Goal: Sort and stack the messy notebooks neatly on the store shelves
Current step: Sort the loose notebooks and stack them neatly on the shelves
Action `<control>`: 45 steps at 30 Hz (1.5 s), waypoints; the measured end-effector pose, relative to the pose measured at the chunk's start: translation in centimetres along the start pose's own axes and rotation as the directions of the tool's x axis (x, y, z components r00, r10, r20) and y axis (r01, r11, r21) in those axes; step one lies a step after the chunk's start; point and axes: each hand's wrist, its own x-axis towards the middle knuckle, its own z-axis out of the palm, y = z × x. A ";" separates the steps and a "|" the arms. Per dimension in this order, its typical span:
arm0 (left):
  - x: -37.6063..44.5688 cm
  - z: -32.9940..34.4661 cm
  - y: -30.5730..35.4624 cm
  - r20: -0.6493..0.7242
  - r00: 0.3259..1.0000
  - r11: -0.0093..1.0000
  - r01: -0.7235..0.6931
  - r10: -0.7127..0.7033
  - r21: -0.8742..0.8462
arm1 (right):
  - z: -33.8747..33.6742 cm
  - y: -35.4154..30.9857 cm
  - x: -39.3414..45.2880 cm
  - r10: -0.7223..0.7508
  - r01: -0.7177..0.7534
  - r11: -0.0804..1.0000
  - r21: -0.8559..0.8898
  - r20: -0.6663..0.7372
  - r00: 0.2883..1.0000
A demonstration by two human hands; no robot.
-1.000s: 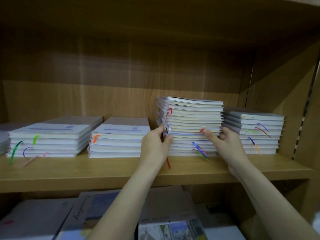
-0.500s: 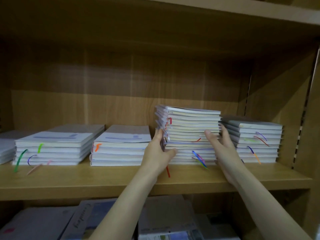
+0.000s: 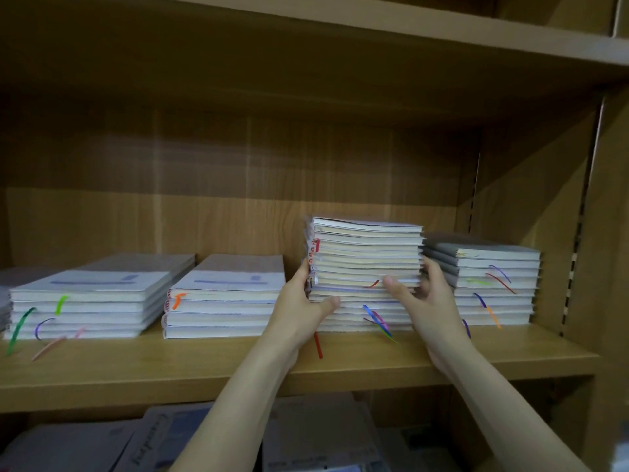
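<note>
A tall stack of notebooks (image 3: 367, 253) with coloured ribbon markers stands on the wooden shelf (image 3: 204, 366), right of centre. My left hand (image 3: 301, 308) grips the stack's left side, fingers behind the spines and thumb across the front low down. My right hand (image 3: 425, 298) grips its right side, thumb on the front edge and fingers tucked between this stack and the grey-covered stack (image 3: 493, 284) beside it. The upper notebooks sit slightly askew over the lower ones.
Two lower stacks (image 3: 224, 298) (image 3: 85, 301) lie to the left on the same shelf, ribbons trailing over the board. The cabinet's side wall (image 3: 531, 233) closes the right end. Magazines (image 3: 163, 444) lie on the shelf below.
The camera tilted up, so the shelf sits lower in view. My right hand slid from the stack's front to its right side; my left hand kept its hold.
</note>
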 end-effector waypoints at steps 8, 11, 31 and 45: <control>0.7 -0.4 0.1 -0.037 0.999 0.999 -0.032 0.032 0.011 | 0.2 0.1 0.4 -0.028 0.027 0.994 -0.102 -0.014 1.000; 0.7 0.3 0.1 -0.106 0.994 0.999 -0.036 0.039 0.032 | 0.2 0.3 0.6 0.014 -0.015 0.999 -0.035 -0.021 1.000; 0.0 0.4 -1.4 -0.045 0.998 0.992 0.053 -0.048 0.113 | 0.1 0.2 0.3 0.106 -0.107 0.994 0.038 0.042 0.994; -0.5 -0.3 -0.4 0.032 0.998 0.995 0.065 -0.063 -0.072 | -0.3 -0.2 -0.4 0.022 -0.016 0.998 0.065 -0.103 0.994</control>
